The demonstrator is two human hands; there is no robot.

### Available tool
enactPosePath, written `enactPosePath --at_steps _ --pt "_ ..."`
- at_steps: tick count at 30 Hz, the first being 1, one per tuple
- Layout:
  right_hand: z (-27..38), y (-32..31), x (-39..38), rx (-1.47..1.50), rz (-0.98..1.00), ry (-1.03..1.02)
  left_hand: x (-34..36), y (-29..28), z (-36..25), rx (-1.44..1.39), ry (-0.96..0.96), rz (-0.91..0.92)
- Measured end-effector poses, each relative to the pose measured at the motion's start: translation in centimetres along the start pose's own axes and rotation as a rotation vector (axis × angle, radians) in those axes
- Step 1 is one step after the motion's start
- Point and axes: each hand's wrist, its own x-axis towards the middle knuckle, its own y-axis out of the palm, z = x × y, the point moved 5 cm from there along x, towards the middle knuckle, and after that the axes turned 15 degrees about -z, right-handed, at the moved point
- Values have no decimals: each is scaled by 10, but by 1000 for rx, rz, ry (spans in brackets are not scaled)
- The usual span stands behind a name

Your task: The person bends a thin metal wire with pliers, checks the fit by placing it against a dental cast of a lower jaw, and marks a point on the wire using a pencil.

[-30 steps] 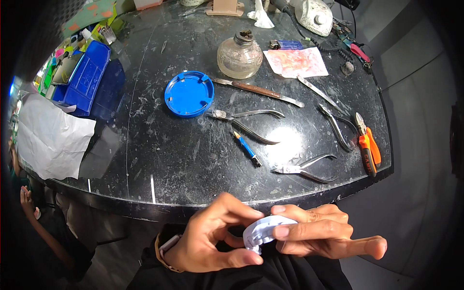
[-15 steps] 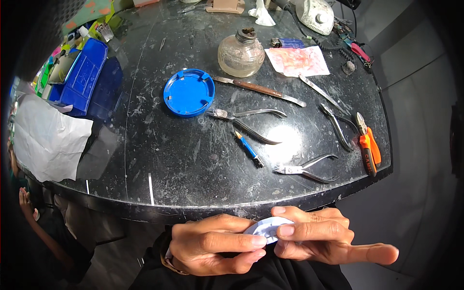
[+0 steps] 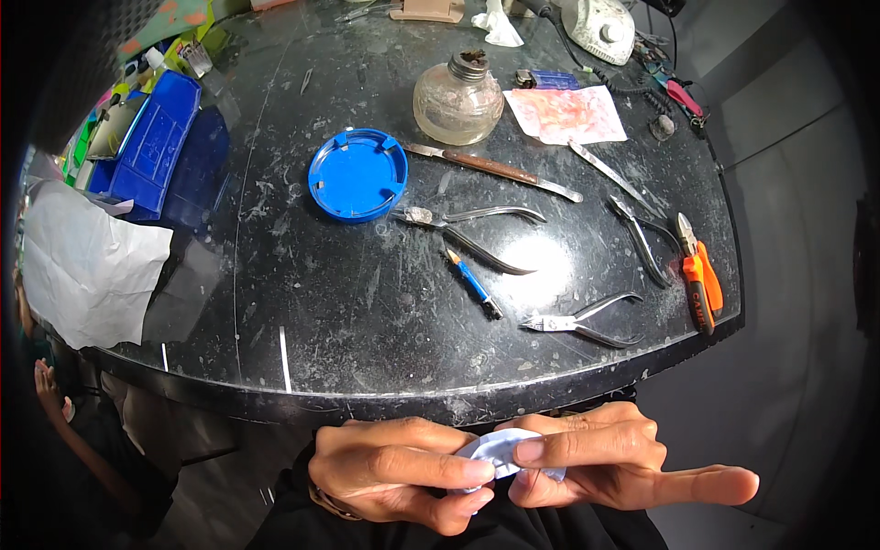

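One pale mold [image 3: 498, 445] is held before the table [image 3: 367, 302], long axis running roughly sideways, curved rim toward the table, pinched by the fingers of the left hand [image 3: 399, 470] and right hand [image 3: 600, 461].

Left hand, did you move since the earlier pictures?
Yes. The left hand has moved down in the view: a second ago it partly covered the table edge; now that edge shows above it.
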Motion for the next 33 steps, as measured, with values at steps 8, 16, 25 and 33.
enactPosePath --at_steps 8,16,25,33 --pt "-2 3 2 -28 167 89 -1 -4 -1 11 8 -14" --pt "-3 3 -1 -44 187 99 2 1 -9 217 83 137" --pt "0 2 -1 -55 -77 -97 4 2 -12 313 58 189" --pt "-5 2 3 -37 209 188 3 3 -17 300 46 166"
